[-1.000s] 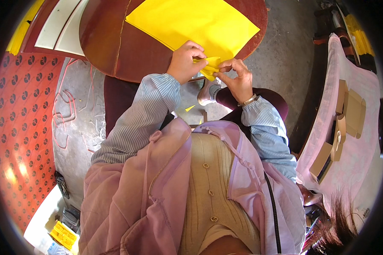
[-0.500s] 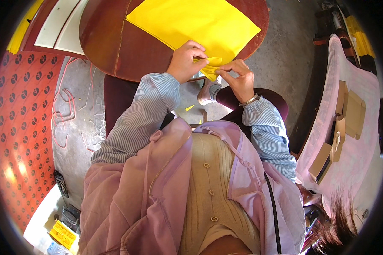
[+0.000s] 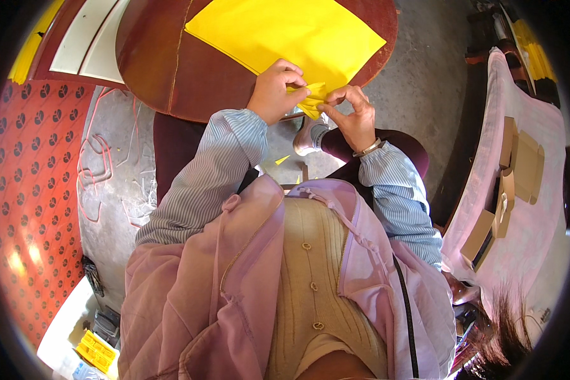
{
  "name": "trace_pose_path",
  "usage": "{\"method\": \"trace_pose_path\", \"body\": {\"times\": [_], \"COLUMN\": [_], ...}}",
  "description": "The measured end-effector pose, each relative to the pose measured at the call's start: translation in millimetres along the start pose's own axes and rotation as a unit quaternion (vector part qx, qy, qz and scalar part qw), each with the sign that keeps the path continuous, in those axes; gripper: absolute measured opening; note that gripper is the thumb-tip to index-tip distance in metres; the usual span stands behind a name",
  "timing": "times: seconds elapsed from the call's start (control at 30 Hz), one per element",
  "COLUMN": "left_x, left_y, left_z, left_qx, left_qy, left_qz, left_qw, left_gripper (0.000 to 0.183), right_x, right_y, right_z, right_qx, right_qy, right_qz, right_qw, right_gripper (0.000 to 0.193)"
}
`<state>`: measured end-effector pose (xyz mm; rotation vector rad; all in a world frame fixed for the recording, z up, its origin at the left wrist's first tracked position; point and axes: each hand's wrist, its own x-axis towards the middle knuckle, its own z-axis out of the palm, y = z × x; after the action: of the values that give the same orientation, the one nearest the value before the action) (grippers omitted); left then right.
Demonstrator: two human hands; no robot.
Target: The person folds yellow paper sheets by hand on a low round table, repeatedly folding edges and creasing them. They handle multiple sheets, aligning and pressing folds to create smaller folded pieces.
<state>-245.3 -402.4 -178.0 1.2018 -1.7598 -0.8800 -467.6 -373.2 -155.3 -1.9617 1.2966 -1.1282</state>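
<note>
A large yellow sheet [image 3: 291,38], paper or thin cloth, lies flat on the round reddish-brown table [image 3: 145,57]; its left edge shows more than one layer. At the table's near edge, a small pleated yellow piece [image 3: 312,104] is bunched between my hands. Whether it is joined to the big sheet cannot be made out. My left hand [image 3: 275,92] pinches its left side between thumb and fingers. On the other side my right hand [image 3: 354,117], with a bracelet at the wrist, pinches its right edge.
Small yellow scraps [image 3: 282,160] lie on the concrete floor below my hands. To the right, a pink cloth [image 3: 532,247] covers a surface bearing open cardboard boxes [image 3: 525,168]. Red patterned board [image 3: 35,190] and reddish wire [image 3: 101,152] are on the left.
My right fingers have shifted slightly left and curled a little more over the pleated piece. My left hand keeps its pinch almost unmoved.
</note>
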Motion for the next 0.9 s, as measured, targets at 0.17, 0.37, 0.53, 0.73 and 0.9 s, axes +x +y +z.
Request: {"method": "trace_pose_path", "body": {"times": [0.17,0.37,0.53,0.73,0.9], "left_x": [0.9,1.0,1.4,-2.3,-9.3], "left_y": [-1.8,-1.7,-3.1,-0.9,5.3], "left_z": [-2.9,-6.2,-10.2,-7.4,2.1], "left_qx": [-0.004,0.002,-0.003,-0.01,-0.018], "left_qy": [-0.009,-0.024,-0.042,-0.037,-0.008], "left_qz": [-0.003,-0.002,0.011,0.037,-0.014], "left_qw": [1.0,1.0,0.999,0.999,1.0], "left_gripper": [0.018,0.017,0.018,0.02,0.017], "right_x": [0.7,0.0,1.1,3.4,12.9], "right_y": [2.2,3.0,1.3,-1.8,-3.2], "right_z": [-3.4,-3.1,-3.1,-3.0,-8.6], "right_qx": [-0.021,-0.025,-0.029,-0.033,-0.014], "right_qy": [-0.015,-0.015,-0.014,-0.01,-0.009], "right_qz": [-0.053,-0.008,0.003,0.014,0.016], "right_qw": [0.998,1.0,0.999,0.999,1.0], "right_gripper": [0.015,0.014,0.014,0.013,0.012]}}
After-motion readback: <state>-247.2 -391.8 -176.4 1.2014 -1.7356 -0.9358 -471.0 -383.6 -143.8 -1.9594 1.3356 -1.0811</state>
